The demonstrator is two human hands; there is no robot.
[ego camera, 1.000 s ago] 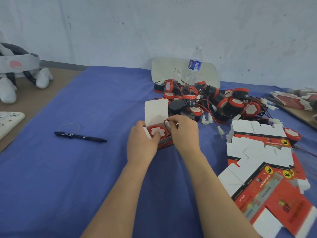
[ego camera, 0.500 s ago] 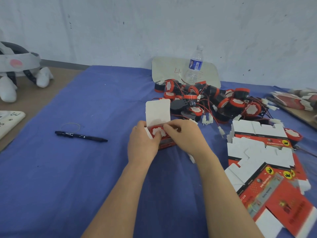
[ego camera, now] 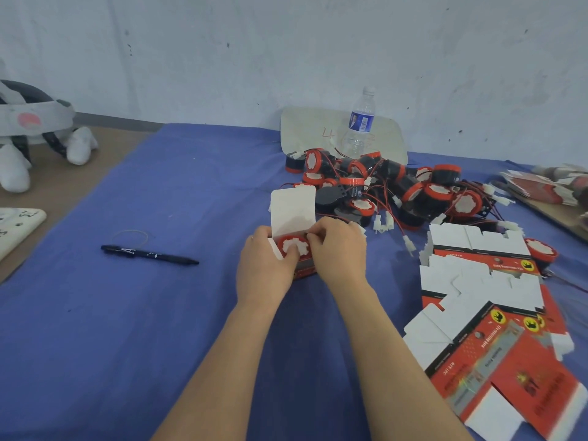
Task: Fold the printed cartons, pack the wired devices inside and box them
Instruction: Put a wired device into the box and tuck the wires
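One carton point(ego camera: 292, 208), device point(ego camera: 293, 246) inside, sits clamped between left hand point(ego camera: 264, 272) and right hand point(ego camera: 342, 251).

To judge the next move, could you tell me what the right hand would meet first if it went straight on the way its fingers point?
The fingers of the right hand point left across the carton; they would probably first meet the device seated in it, which the left hand presses. Depth is unclear.

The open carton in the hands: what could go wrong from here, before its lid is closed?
1. The lid of the carton stands open. The wire of the device does not show, so closing may pinch it.
2. The left hand grips the carton and its thumb presses the device; hard pressure might dent the thin walls.
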